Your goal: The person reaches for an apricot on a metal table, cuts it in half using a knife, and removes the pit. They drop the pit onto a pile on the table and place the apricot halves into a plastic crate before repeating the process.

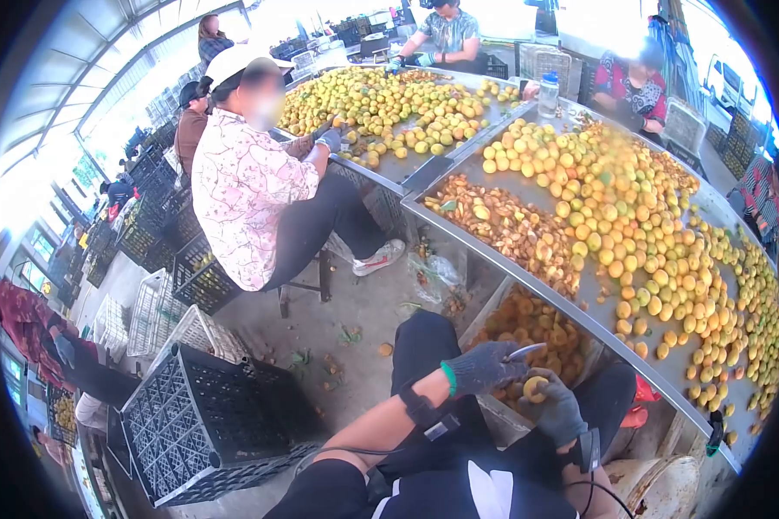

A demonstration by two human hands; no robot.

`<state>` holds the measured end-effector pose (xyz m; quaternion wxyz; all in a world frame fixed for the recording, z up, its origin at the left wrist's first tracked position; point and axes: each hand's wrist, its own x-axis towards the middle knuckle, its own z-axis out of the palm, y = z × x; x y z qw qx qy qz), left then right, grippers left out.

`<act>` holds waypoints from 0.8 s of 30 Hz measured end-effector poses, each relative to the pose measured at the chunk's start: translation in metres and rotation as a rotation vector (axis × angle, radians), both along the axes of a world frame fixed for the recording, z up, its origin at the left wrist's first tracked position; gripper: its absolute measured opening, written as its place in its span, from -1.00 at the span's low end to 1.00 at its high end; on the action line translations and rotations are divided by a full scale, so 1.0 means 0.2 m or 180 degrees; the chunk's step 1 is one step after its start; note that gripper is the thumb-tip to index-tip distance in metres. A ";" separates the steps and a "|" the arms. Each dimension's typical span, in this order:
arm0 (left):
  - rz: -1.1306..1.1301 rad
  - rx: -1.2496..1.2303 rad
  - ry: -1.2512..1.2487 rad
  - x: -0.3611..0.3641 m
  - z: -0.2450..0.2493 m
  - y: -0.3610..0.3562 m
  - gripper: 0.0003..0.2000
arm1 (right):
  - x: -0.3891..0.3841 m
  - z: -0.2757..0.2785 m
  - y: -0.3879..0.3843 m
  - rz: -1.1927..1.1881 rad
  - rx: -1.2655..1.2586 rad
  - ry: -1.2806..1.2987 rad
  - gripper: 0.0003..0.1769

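My left hand (486, 370), in a dark glove with a green cuff, is closed around a small knife (525, 351) whose blade points right. Just below it, my right hand (556, 410), in a grey glove, grips a yellow apricot (535, 389) between its fingers. Both hands are close together above my lap. Beyond them, under the table edge, orange apricot pieces (528, 324) fill a container. The metal sorting table (515, 212) carries whole apricots (614, 225) and a heap of brown-orange pieces (502, 221).
A black plastic crate (169, 432) stands at my left, with white crates (156, 311) behind. A person in a pink patterned shirt (251, 199) sits at the adjoining table. Other people work across the tables. A bottle (548, 97) stands on the far edge.
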<state>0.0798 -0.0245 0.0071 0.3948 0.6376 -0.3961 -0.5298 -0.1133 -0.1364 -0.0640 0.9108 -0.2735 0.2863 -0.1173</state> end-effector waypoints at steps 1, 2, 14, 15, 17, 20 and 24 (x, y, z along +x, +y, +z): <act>-0.0090 0.0145 0.0191 -0.02 -0.01 0.01 -0.82 | -0.01 0.05 0.02 0.0049 0.0060 -0.0226 -0.73; -0.0099 0.0153 0.0199 -0.05 -0.06 0.02 -0.82 | -0.02 0.10 0.06 0.0092 0.0130 -0.0441 -0.72; -0.0829 0.0113 -0.0606 -0.18 -0.08 0.07 -0.66 | -0.11 0.18 0.13 -0.0103 -0.1150 0.0244 -0.85; -0.0845 0.0017 -0.0397 -0.20 -0.09 0.08 -0.65 | -0.12 0.15 0.13 -0.0113 -0.1436 0.0378 -0.85; -0.0802 -0.0094 -0.0185 -0.24 -0.15 0.08 -0.59 | -0.13 0.14 0.13 -0.0136 -0.1698 0.0541 -0.84; -0.0853 -0.0181 -0.0391 -0.25 -0.13 0.08 -0.56 | -0.12 0.17 0.09 -0.0608 -0.1759 0.0135 -0.85; -0.0972 -0.1599 -0.1751 -0.23 -0.05 0.05 -0.60 | -0.15 0.27 0.08 -0.0740 -0.3378 -0.0049 -0.73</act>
